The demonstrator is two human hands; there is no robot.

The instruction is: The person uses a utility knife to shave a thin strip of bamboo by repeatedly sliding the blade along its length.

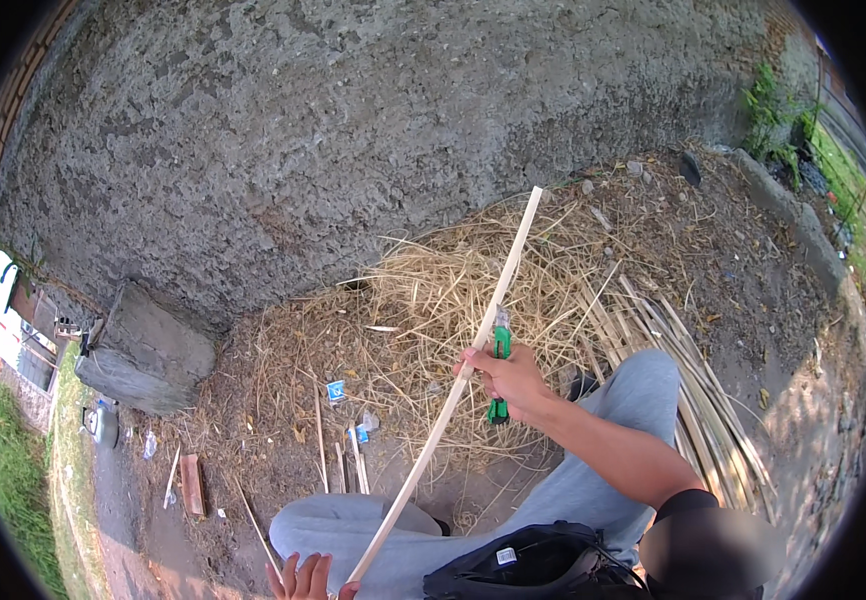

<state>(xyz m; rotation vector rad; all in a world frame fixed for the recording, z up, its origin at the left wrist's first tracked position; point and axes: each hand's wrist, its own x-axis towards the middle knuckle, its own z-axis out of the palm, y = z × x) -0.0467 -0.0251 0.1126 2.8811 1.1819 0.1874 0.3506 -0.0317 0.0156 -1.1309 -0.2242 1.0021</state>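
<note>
A long, pale bamboo strip (pixel 418 468) runs slantwise from the lower edge, over my lap, up toward the wall. My right hand (pixel 515 382) is closed round a green utility knife (pixel 502 342), its thumb and forefinger pinching the strip near its middle. The knife lies alongside the strip, its metal front end up against it; whether the blade cuts in cannot be made out. At the lower edge my left hand (pixel 305 578) is at the strip's near end, thumb against it. The frame cuts off part of that hand.
Dry shavings (pixel 463 290) are heaped before a rough grey wall (pixel 353 120). More split strips (pixel 698 400) lie beside my right knee. To the left are a concrete block (pixel 148 350), a brick piece (pixel 191 485), a metal kettle (pixel 103 425) and scattered litter. A black bag (pixel 518 565) rests on my lap.
</note>
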